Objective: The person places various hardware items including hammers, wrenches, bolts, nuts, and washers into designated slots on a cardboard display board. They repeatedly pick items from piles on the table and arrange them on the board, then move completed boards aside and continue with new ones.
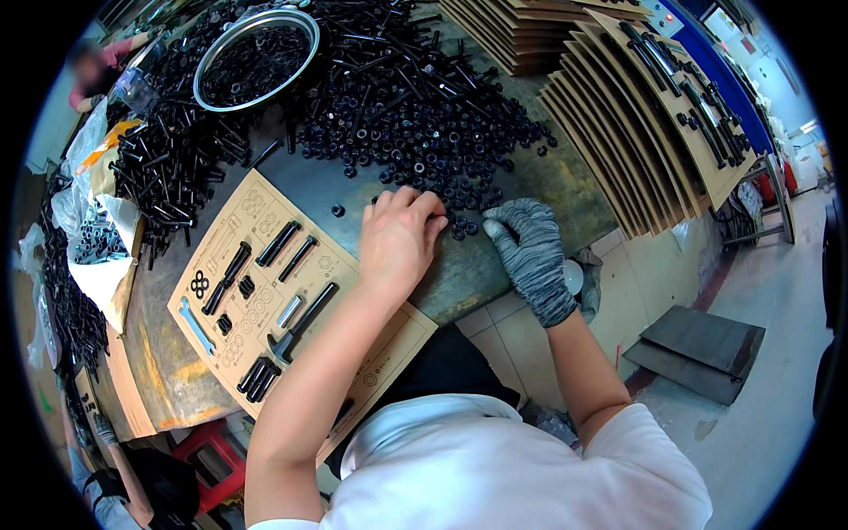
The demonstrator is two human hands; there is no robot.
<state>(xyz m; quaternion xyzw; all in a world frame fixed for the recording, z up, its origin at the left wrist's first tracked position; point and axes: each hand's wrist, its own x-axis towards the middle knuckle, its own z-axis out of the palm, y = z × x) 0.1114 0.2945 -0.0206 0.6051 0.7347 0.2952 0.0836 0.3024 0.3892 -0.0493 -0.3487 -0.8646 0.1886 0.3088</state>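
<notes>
My bare left hand [397,238] is at the near edge of a heap of black nuts [424,146], its fingers curled down among them. What lies under its fingertips is hidden. A few loose nuts [462,228] sit between my two hands. My right hand [532,256], in a grey knit glove, rests by the table edge with its fingers bent inward beside those nuts; its palm is out of sight. Under my left forearm lies a printed brown card [256,305] carrying black bolts [278,243], nuts, a blue-grey wrench [196,325] and a black T-shaped tool [300,325].
A metal-rimmed round container [201,78] stands among heaped black bolts [177,150]. Stacked cards [618,132] lean at the right, the front one bearing bolts. A white bag [110,274] of hardware is at left. Two other people are at the left rim, near a red stool [212,459].
</notes>
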